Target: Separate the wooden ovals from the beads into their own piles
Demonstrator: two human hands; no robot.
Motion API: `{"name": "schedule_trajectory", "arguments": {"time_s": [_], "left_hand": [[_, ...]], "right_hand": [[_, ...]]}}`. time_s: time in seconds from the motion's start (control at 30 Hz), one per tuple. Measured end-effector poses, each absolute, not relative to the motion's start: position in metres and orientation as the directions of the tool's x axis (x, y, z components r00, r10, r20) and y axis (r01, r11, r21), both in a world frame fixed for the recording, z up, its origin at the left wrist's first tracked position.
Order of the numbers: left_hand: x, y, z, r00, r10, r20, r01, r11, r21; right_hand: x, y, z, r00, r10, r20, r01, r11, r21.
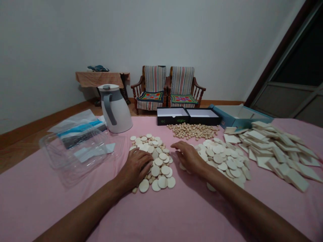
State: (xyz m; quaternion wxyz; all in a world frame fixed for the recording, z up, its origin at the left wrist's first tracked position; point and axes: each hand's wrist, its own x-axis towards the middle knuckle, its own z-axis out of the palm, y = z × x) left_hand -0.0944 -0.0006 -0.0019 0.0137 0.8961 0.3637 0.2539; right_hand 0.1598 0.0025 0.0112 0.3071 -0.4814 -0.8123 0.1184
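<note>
My left hand [136,168] rests on the left side of a loose pile of round pale wooden discs [163,182], fingers stretched over them. Small wooden beads show among these discs. Between two piles, my right hand [189,157] is angled left with its fingers apart, by the near-left edge of a second heap of round wooden discs [222,156]. Nothing shows in its grasp, though its palm side is partly hidden. Beyond this heap lies a spread of small wooden beads [193,130].
A black two-part box [173,120] and a blue open box [239,116] stand at the back. Flat wooden pieces [280,148] are heaped at right. A white jug [117,111] and clear plastic trays [75,148] occupy the left of the pink cloth [161,218].
</note>
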Motion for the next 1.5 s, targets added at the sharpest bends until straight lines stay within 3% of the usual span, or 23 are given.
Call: {"name": "schedule_trajectory", "arguments": {"time_s": [0.1,0.2,0.57,0.73,0.83,0.9,1.0,1.1,1.27,1.5], "left_hand": [[-0.094,-0.001,-0.003,0.603,0.655,0.456,0.644,-0.737,0.207],[-0.094,-0.001,-0.002,0.603,0.657,0.452,0.641,-0.737,0.215],[-0.095,-0.002,-0.001,0.604,0.67,0.432,0.647,-0.729,0.225],[-0.094,-0.001,-0.002,0.606,0.661,0.444,0.642,-0.735,0.219],[-0.094,0.0,-0.002,0.606,0.658,0.447,0.644,-0.736,0.21],[-0.095,0.0,-0.002,0.607,0.655,0.45,0.643,-0.738,0.207],[-0.095,0.0,-0.002,0.612,0.648,0.453,0.637,-0.744,0.202],[-0.094,0.0,-0.002,0.61,0.645,0.46,0.64,-0.743,0.194],[-0.094,-0.001,-0.003,0.609,0.645,0.462,0.641,-0.743,0.193],[-0.094,0.0,-0.003,0.609,0.639,0.469,0.633,-0.749,0.198]], "right_hand": [[0.139,0.009,0.011,-0.486,0.832,0.268,0.695,0.553,-0.459],[0.126,0.011,0.012,-0.501,0.832,0.237,0.712,0.552,-0.433],[0.154,0.009,0.021,-0.276,0.896,0.348,0.802,0.415,-0.431],[0.21,-0.002,0.047,-0.058,0.953,0.298,0.926,0.163,-0.341],[0.229,-0.007,0.051,0.058,0.908,0.415,0.968,0.052,-0.247],[0.224,-0.008,0.046,0.017,0.87,0.492,0.95,0.14,-0.28],[0.193,-0.009,0.031,-0.183,0.835,0.519,0.803,0.431,-0.41],[0.156,-0.013,0.014,-0.449,0.776,0.443,0.672,0.62,-0.405],[0.129,-0.022,0.003,-0.508,0.788,0.348,0.663,0.615,-0.427],[0.127,-0.026,0.004,-0.424,0.814,0.398,0.655,0.579,-0.486]]}}
